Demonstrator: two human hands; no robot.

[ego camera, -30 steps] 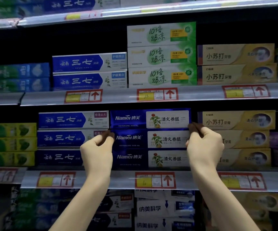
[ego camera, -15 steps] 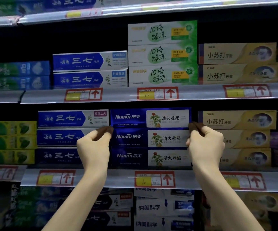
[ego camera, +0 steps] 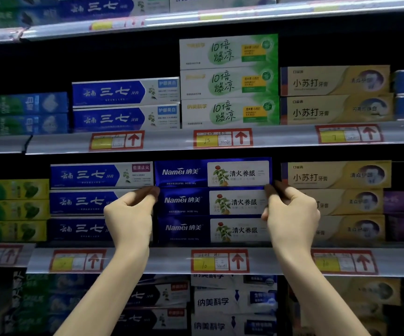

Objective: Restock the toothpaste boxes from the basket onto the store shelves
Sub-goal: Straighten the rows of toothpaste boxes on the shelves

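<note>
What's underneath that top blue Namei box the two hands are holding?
Below the top Namei box: a middle Namei box and bottom Namei box, stacked on the shelf. The right hand covers their right ends; anything behind is hidden.

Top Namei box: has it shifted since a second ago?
No. The top Namei box still sits level on its stack, at the same offset above the yellow price tag marked 10 on the shelf rail.

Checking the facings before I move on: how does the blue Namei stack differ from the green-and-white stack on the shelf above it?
The Namei stack is dark blue; the green-and-white stack is pale. The left hand and right hand grip the Namei stack's ends; nothing touches the green-and-white stack. Both are three boxes high.
</note>
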